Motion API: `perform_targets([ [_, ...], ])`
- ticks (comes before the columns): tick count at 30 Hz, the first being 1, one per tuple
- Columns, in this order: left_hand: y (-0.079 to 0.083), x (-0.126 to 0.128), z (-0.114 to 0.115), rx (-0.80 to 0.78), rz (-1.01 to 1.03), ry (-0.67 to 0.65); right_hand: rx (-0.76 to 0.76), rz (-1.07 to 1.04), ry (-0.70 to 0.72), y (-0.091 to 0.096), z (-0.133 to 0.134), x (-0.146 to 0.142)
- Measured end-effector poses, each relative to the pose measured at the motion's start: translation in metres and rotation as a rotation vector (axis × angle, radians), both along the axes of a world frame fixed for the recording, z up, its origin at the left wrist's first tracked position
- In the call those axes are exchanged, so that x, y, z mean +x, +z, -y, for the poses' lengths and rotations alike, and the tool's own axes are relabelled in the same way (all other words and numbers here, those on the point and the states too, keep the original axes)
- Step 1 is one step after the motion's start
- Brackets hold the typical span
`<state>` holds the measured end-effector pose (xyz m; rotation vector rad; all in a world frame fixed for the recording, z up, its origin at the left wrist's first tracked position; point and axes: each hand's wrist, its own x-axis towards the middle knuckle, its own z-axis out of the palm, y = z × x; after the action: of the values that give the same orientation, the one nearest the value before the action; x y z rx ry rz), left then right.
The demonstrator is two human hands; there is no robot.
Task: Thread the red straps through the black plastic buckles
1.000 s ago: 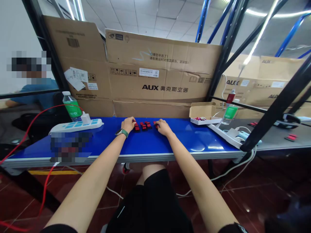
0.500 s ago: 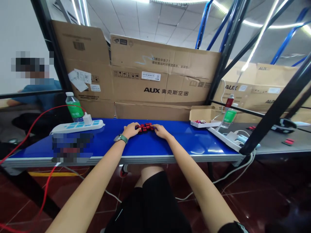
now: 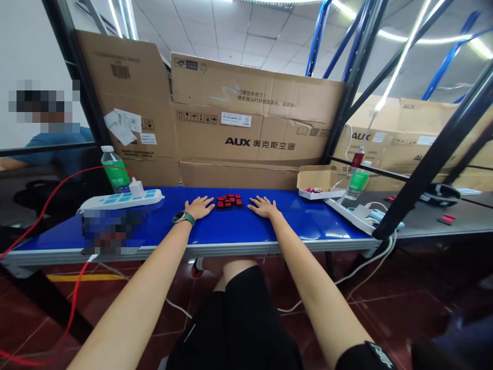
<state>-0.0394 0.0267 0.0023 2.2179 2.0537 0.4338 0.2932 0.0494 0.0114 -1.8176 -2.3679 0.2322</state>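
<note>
A small cluster of red and black block-like pieces [image 3: 229, 201] lies on the blue tabletop [image 3: 231, 227]. To its left, my left hand [image 3: 199, 207] rests flat with the fingers spread, a watch [image 3: 184, 218] on its wrist. My right hand [image 3: 263, 206] lies on the other side of the cluster, its fingers also spread. Neither hand touches the pieces, and both are bare of any object. What exactly the pieces are is too small to tell.
An open cardboard box [image 3: 318, 190] with small pink items stands at the back right. Power strips [image 3: 122, 200] lie at both sides, near water bottles [image 3: 115, 172]. Large cardboard panels [image 3: 254, 123] wall off the back. A red cable [image 3: 73, 288] hangs at left; a person [image 3: 57, 139] sits beyond.
Both hands have let go of the red and black pieces and moved apart, left and right, with fingers now spread. The pieces lie uncovered. The view has shifted slightly.
</note>
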Motion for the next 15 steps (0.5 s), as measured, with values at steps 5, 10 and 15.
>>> perform_targets([
  [5, 0.0049, 0.0044, 0.0050, -0.068, -0.123, 0.009, -0.019, 0.015, -0.008, 0.0020, 0.0017, -0.0014],
  [10, 0.0017, 0.0041, 0.0031, -0.085, -0.144, 0.020, -0.031, 0.011, -0.013, -0.0004, 0.0004, 0.0000],
  [15, -0.0018, 0.0038, -0.0003, -0.077, -0.152, 0.021, -0.036, 0.007, -0.006, -0.0016, 0.0009, 0.0014],
])
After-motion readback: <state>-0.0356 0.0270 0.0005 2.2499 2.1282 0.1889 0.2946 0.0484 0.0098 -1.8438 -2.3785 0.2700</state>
